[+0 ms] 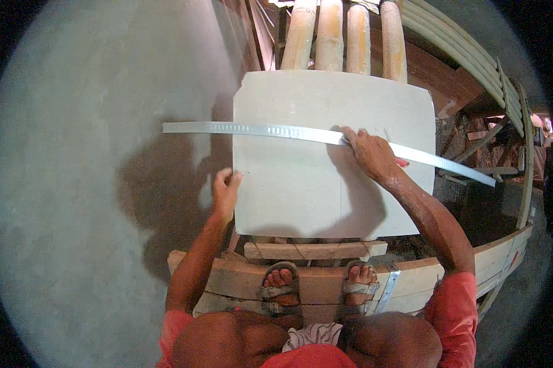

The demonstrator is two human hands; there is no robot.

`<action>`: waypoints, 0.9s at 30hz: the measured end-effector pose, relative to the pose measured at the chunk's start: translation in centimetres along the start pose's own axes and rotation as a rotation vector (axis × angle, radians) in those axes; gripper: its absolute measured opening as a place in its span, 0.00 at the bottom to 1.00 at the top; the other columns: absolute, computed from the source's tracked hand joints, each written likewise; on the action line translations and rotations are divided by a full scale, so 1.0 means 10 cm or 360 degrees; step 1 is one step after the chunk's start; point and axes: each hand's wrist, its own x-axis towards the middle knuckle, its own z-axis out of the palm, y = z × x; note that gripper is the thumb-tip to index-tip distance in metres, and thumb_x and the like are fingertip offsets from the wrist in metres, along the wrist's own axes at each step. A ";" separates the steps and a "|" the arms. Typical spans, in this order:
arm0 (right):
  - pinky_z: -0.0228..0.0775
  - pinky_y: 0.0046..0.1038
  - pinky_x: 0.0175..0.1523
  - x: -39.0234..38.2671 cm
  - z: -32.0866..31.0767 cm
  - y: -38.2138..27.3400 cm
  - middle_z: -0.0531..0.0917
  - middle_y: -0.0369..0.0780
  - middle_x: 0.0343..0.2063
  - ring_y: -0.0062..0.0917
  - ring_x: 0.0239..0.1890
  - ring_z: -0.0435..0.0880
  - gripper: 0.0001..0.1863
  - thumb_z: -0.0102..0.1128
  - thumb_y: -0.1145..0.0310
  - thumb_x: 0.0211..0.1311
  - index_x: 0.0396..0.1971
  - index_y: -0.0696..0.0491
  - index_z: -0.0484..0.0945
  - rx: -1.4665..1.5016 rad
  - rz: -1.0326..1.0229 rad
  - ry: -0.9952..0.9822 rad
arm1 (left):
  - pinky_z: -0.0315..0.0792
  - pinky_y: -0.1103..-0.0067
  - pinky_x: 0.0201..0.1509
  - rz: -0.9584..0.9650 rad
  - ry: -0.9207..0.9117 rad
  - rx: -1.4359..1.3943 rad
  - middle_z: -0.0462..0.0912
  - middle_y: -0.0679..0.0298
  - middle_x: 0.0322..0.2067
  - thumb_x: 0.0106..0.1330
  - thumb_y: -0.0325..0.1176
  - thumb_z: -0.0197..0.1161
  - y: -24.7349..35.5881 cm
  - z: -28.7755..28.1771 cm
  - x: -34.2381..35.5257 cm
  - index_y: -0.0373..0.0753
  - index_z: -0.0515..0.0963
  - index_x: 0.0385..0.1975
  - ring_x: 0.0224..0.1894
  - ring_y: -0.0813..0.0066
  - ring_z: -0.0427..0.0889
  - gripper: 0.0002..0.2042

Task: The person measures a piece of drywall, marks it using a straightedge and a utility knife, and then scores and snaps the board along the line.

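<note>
A pale rectangular board point(295, 190) lies in front of me, with a long silver metal strip point(270, 130) across it, overhanging both sides. My right hand point(368, 153) grips the strip right of the board's middle; a small red object point(402, 162) shows beneath that hand, mostly hidden. My left hand point(226, 190) has its fingers curled on the board's left edge, below the strip.
A grey plastered wall point(74, 172) fills the left. Several bamboo poles point(328, 37) lie beyond the board, with pale railings point(473, 61) curving along the right. My sandalled feet point(279, 285) rest on wooden planks point(319, 276) with gaps and dark space around them.
</note>
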 end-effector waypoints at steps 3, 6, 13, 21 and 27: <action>0.80 0.33 0.35 0.25 0.00 -0.19 0.82 0.47 0.36 0.30 0.31 0.85 0.18 0.48 0.70 0.70 0.58 0.53 0.70 0.0027 -0.0091 0.0070 | 0.70 0.68 0.55 -0.0199 -0.0133 -0.0697 0.76 0.58 0.48 0.66 0.46 0.63 0.33 -0.02 0.37 0.32 0.66 0.58 0.49 0.64 0.75 0.28; 0.80 0.36 0.39 0.44 0.07 -0.28 0.81 0.48 0.39 0.35 0.34 0.85 0.18 0.47 0.70 0.69 0.58 0.51 0.70 0.0100 -0.0128 0.0126 | 0.66 0.63 0.61 -0.0382 -0.0104 -0.1145 0.76 0.57 0.48 0.65 0.49 0.64 0.43 0.00 0.86 0.32 0.66 0.57 0.53 0.60 0.73 0.30; 0.81 0.39 0.44 0.62 0.19 -0.21 0.74 0.49 0.53 0.40 0.39 0.86 0.20 0.50 0.68 0.66 0.58 0.47 0.69 0.0081 -0.0059 0.0232 | 0.63 0.64 0.65 -0.0318 -0.0132 -0.1504 0.76 0.58 0.50 0.68 0.43 0.61 0.11 0.05 1.43 0.34 0.69 0.52 0.55 0.61 0.73 0.21; 0.81 0.39 0.45 0.17 0.46 0.73 0.73 0.45 0.56 0.41 0.41 0.85 0.22 0.54 0.67 0.65 0.60 0.43 0.68 0.0079 0.0431 0.0480 | 0.64 0.68 0.65 -0.0405 -0.0155 -0.1552 0.77 0.57 0.48 0.67 0.39 0.62 0.35 0.19 1.58 0.34 0.71 0.50 0.54 0.62 0.73 0.18; 0.77 0.40 0.51 0.17 0.49 0.90 0.77 0.44 0.51 0.42 0.47 0.82 0.17 0.55 0.70 0.63 0.52 0.46 0.77 0.0227 0.0499 0.0613 | 0.67 0.64 0.64 -0.0306 -0.0389 -0.1464 0.77 0.57 0.49 0.68 0.38 0.60 0.17 0.19 1.74 0.34 0.72 0.51 0.55 0.60 0.73 0.17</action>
